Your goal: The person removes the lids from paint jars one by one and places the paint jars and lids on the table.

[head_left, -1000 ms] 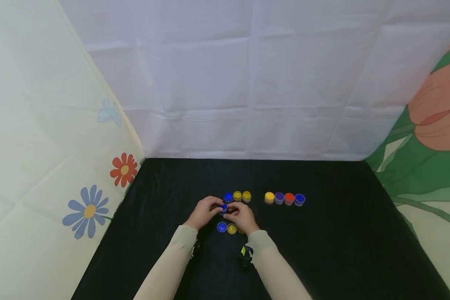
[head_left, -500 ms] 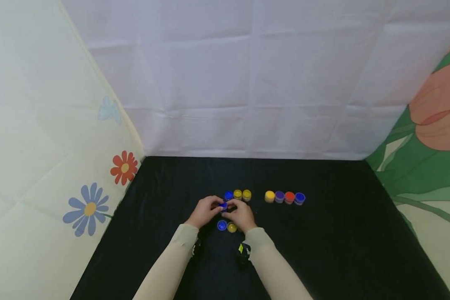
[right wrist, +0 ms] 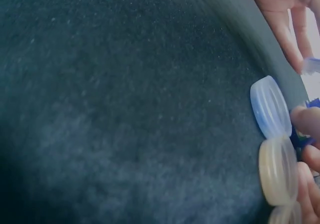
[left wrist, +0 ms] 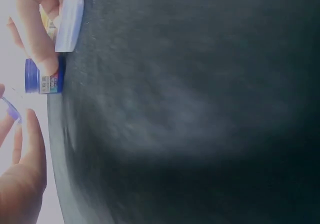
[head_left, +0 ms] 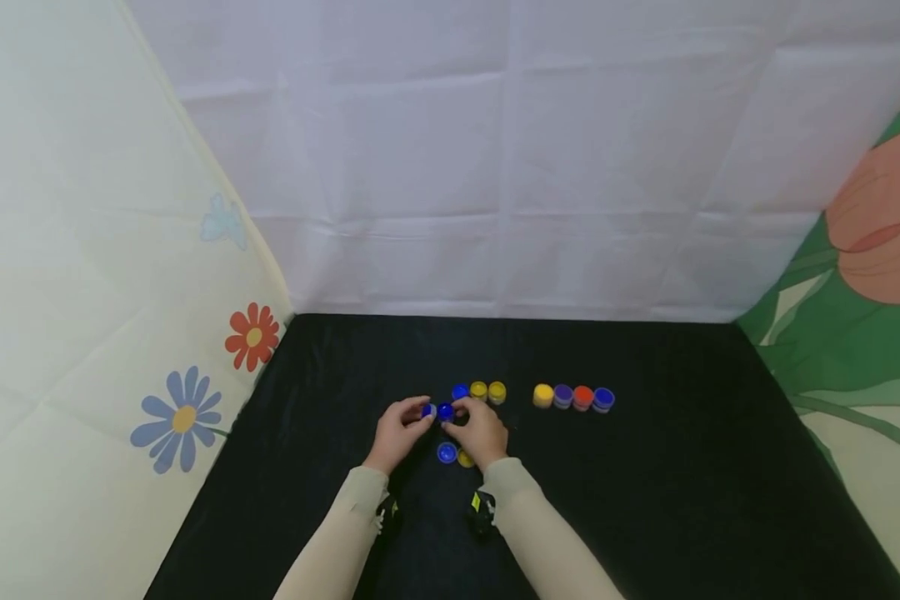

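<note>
Black cloth (head_left: 660, 492), white backdrop (head_left: 495, 167); left fingers (left wrist: 34, 139) pinch blue lid (head_left: 429, 410), right fingers (left wrist: 35, 36) blue jar (head_left: 446, 412).

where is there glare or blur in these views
Left wrist: white glare behind the left hand, black cloth soft and darker toward the bottom; right wrist: smaller bright patch at the right edge; head: fairly even light, held blue jar small and soft.

No legible text in any view. Only print spotted: small label (left wrist: 49, 85) on the blue jar (left wrist: 33, 78), left wrist view, 9 o'clock. Barcode-like block (left wrist: 44, 84) on its 9 o'clock half, coloured patch (left wrist: 55, 83) toward 3 o'clock. Characters too small, blurred.
</note>
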`<act>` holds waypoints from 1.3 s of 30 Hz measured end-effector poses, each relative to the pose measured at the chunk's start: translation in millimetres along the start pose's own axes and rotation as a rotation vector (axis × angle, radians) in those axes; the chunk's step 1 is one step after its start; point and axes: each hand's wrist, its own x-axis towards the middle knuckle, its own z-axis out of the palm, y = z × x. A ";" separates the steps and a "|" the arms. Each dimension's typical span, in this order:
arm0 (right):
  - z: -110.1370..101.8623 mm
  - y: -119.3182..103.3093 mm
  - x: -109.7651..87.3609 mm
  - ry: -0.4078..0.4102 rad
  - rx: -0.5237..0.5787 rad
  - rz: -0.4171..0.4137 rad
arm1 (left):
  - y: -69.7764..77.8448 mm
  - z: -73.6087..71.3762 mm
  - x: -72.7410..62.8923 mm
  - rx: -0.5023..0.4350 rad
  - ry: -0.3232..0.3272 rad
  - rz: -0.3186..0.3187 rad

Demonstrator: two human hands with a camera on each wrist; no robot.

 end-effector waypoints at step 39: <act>27.2 -25.5 6.9 0.241 -0.103 0.084 | -16.8 -4.8 -32.8 0.163 -0.190 0.026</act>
